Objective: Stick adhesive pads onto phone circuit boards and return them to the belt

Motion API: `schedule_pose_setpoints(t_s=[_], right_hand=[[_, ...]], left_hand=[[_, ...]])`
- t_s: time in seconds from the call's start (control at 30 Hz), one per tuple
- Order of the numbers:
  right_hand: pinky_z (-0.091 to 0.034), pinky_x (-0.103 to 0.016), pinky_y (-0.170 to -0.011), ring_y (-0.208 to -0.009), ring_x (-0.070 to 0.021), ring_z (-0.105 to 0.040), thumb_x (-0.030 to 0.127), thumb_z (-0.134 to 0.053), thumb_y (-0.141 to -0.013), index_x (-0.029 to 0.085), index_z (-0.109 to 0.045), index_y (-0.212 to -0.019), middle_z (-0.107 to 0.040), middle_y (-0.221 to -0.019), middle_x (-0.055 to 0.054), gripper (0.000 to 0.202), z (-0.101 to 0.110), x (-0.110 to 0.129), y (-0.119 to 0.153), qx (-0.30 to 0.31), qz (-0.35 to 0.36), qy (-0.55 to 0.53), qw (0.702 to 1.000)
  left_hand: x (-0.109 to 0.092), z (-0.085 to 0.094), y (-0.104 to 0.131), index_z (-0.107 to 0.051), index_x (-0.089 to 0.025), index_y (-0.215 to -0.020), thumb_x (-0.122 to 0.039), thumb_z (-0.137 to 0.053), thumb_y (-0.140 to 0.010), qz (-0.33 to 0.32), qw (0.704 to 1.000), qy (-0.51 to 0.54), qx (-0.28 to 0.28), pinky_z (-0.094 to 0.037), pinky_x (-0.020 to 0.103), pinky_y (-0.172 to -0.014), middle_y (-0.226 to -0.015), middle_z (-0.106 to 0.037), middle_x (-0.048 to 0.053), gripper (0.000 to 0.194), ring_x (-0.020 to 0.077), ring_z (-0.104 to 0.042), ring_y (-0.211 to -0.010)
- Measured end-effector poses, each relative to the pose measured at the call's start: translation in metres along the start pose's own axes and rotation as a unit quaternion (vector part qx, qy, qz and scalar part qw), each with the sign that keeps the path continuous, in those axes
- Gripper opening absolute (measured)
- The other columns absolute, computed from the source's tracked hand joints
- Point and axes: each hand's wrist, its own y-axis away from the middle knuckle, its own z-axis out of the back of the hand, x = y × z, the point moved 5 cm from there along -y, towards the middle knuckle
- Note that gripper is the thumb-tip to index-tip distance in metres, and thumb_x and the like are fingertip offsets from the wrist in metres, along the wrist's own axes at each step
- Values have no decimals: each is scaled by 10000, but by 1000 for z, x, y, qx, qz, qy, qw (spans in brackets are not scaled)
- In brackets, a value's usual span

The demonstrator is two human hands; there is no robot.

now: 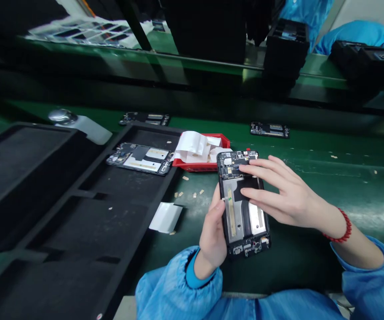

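An opened smartphone (237,209), its circuit board and inner frame showing, is tilted up over the green bench. Along its left edge my left hand (214,231) grips it, thumb on the near side and the other fingers mostly hidden behind. My right hand (282,193) reaches across from the right with its fingers stretched out. Those fingertips lie over the board and the dark middle part of the phone; whether they press on it I cannot tell. Just behind the phone stands a red bin (198,166) with white paper strips (192,146) in it.
To the left lies a black compartment tray (112,222) bearing another opened phone (142,158). More phone units rest at the back (270,130). A white folded piece (166,218) and small tan scraps sit beside the tray. A silver-capped bottle (78,124) leans at the left; a shelf runs across behind.
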Motion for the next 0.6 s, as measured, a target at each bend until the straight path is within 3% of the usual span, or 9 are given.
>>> schedule_pose_setpoints(t_s=[0.17, 0.23, 0.33, 0.4, 0.47, 0.5, 0.57, 0.6], right_hand=[[-447, -605, -1120, -1382, -315, -538, 226, -568, -997, 197, -680, -1113, -618, -1435, -186, 164, -1, 11, -6, -31, -26, -72, 997], [-418, -629, -1136, -1418, -334, -501, 235, -559, -1000, 192, -688, -1093, -583, -1471, -198, 164, -5, 12, -8, -17, -38, -85, 996], [-343, -683, -1171, -1506, -358, -387, 251, -557, -1004, 188, -693, -1077, -501, -1549, -203, 166, -13, 10, -7, 18, -66, -98, 993], [-296, -684, -1203, -1560, -361, -288, 289, -603, -985, 184, -681, -1155, -417, -1608, -210, 214, -18, 9, -2, 4, -107, -139, 984], [-375, -613, -1193, -1555, -338, -314, 343, -650, -958, 186, -579, -1365, -336, -1648, -225, 442, -26, 4, 9, -39, -212, -223, 951], [-466, -556, -1142, -1505, -319, -414, 380, -667, -943, 195, -492, -1463, -354, -1637, -231, 578, -34, 1, 17, -48, -278, -289, 915], [-628, -433, -921, -1223, -269, -685, 480, -686, -910, 196, -398, -1535, -576, -1465, -228, 744, -53, -4, 34, -30, -380, -419, 824], [-654, -390, -816, -1052, -242, -754, 525, -686, -895, 187, -420, -1520, -695, -1303, -197, 759, -59, -7, 41, -10, -406, -463, 788]], left_hand=[[-3, -7, 4, -730, -235, -1231, -655, -606, -886, -24, 998, -61, -14, -379, 489, -1230, -1358, -695, 77, 558, 352, -495, -1441], [0, -9, 3, -728, -240, -1226, -714, -596, -867, -28, 997, -73, -14, -418, 486, -1201, -1329, -712, 82, 609, 352, -538, -1404], [6, -7, 0, -694, -225, -1267, -716, -592, -871, -33, 994, -101, -16, -489, 460, -1132, -1338, -704, 99, 638, 346, -577, -1361], [7, -2, -3, -673, -215, -1285, -691, -606, -874, -44, 992, -119, -25, -518, 433, -1088, -1312, -712, 102, 632, 338, -604, -1322], [5, 7, -8, -660, -222, -1290, -645, -630, -879, -68, 986, -140, -65, -524, 395, -1064, -1285, -715, 84, 591, 315, -625, -1284], [3, 12, -10, -652, -227, -1294, -617, -632, -890, -81, 979, -158, -96, -513, 378, -1067, -1294, -705, 74, 561, 302, -621, -1280], [1, 20, -13, -644, -235, -1295, -603, -611, -917, -93, 964, -210, -133, -487, 365, -1078, -1310, -684, 71, 528, 291, -599, -1293], [0, 22, -15, -641, -235, -1296, -612, -598, -924, -94, 958, -235, -135, -464, 363, -1096, -1335, -668, 76, 531, 291, -569, -1327]])
